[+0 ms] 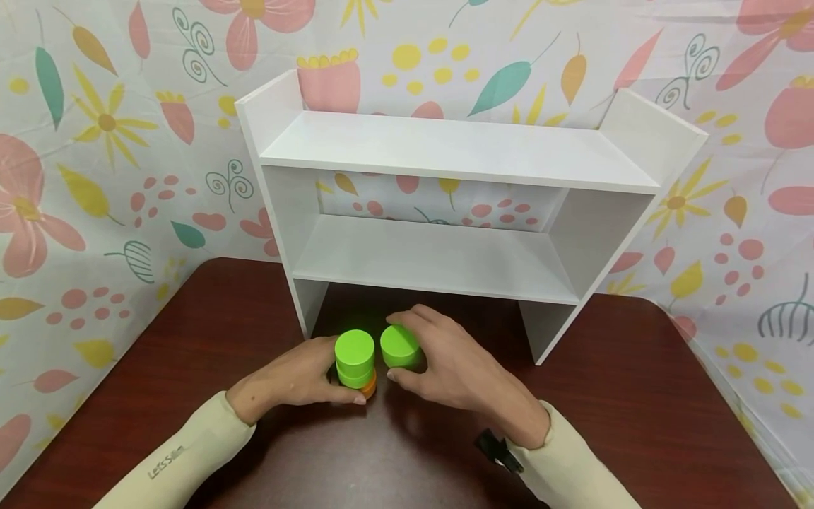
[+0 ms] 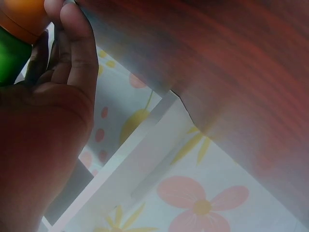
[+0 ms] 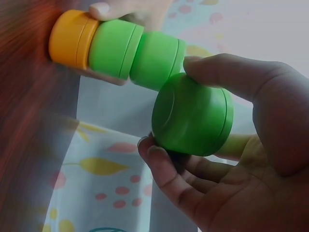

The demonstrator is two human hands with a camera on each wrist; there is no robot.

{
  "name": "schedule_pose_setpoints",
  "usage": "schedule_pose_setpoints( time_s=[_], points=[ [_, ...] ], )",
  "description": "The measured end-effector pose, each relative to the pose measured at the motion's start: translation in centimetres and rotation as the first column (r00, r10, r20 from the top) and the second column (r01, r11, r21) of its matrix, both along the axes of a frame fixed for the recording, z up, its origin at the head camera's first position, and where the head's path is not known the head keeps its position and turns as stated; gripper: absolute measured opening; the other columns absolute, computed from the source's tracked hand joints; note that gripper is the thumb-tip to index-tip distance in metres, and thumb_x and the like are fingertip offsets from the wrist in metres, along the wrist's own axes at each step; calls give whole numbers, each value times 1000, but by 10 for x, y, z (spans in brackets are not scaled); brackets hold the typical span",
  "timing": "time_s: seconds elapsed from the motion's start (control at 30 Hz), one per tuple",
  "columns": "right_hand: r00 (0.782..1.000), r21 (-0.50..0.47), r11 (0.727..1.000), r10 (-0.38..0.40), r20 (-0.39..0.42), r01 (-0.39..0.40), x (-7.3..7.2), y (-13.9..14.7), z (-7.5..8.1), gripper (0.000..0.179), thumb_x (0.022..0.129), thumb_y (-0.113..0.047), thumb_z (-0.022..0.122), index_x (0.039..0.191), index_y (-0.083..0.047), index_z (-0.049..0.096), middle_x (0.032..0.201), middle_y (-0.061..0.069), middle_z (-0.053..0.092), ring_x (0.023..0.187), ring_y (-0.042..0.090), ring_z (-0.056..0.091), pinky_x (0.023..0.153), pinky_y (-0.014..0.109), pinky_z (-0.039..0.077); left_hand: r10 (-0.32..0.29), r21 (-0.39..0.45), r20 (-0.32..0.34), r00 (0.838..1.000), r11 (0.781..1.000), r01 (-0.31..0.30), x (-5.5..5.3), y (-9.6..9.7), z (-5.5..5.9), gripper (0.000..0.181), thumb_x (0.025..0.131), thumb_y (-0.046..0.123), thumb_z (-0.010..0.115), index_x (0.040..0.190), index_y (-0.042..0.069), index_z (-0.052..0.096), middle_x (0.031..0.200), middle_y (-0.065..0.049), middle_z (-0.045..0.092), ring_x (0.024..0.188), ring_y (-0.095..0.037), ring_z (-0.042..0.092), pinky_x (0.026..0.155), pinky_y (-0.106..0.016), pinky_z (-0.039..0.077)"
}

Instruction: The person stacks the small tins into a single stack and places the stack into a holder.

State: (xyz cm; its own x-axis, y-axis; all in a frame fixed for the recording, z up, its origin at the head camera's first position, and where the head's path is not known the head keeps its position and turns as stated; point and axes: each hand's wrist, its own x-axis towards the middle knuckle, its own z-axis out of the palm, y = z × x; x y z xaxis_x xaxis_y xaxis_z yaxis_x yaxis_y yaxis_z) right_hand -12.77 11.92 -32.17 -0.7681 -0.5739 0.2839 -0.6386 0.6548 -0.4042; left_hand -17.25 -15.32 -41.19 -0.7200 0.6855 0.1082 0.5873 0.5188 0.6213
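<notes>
Right hand (image 1: 448, 357): your grip is closed on the held green jar (image 3: 190, 116), thumb on one side, fingers on the other; its smooth round wall could slip if you loosen unevenly.
Held green jar: it appears raised off the table (image 1: 636, 396), just beside the top of the stack (image 3: 116, 48). The head view shows a gap there; swung across too low, it could clip its neighbour.
Upper green jar (image 1: 354, 351): it sits slightly off-centre and no hand seems to steady it, so a sideways bump would likely shift it first.
Lower green jar (image 1: 356, 380): it rests between the upper green jar and the orange jar (image 3: 70, 38); a crooked seat here could tip whatever it bears.
Orange jar: it stands on the table as the foot of the stack; if it slides, both jars above probably go too.
Left hand (image 1: 299, 371): your grip curls round the low part of the stack, thumb against the orange jar; a tug or uneven squeeze could tilt the lot.
Shelf (image 1: 432, 254): its board is near your right knuckles; a forward, upward move could strike its edge and jolt your hold.
Table: it looks smooth, so a toppled jar could roll away.
</notes>
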Motion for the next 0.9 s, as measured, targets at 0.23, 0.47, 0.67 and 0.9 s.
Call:
schedule_pose_setpoints(
  time_s=[0.23,0.47,0.67,0.9],
  points=[
    [1000,-17,1000,4,-7,-4,1,-4,3,63,83,-26,90,137,-8,63,120,-3,62,97,9,60,86,29,55,1,0,10,1000,1000,-1,0,0,1,55,82,47,92,128,36,63,111,21,66,102,-3,66,96,-33,55],
    [1000,-33,999,10,-13,-10,1,-7,5,61,83,-26,90,136,-8,64,118,-4,62,96,9,59,87,29,55,3,7,31,1000,1000,-3,0,0,1,58,83,47,92,131,37,62,115,23,66,104,-2,66,98,-33,55],
    [1000,-35,999,5,-8,-5,0,-8,6,60,83,-26,90,134,-9,64,119,-4,62,97,9,60,87,29,55,-2,13,38,999,1000,1,0,0,1,59,83,46,92,132,37,62,117,23,66,105,-2,66,98,-34,55],
    [1000,-33,999,2,-11,-3,-1,-8,5,60,83,-27,91,134,-9,65,119,-3,62,97,10,60,87,29,55,-1,12,41,999,1000,1,0,1,1,59,83,45,92,133,39,61,117,23,66,106,-2,66,99,-34,55]
  ],
)
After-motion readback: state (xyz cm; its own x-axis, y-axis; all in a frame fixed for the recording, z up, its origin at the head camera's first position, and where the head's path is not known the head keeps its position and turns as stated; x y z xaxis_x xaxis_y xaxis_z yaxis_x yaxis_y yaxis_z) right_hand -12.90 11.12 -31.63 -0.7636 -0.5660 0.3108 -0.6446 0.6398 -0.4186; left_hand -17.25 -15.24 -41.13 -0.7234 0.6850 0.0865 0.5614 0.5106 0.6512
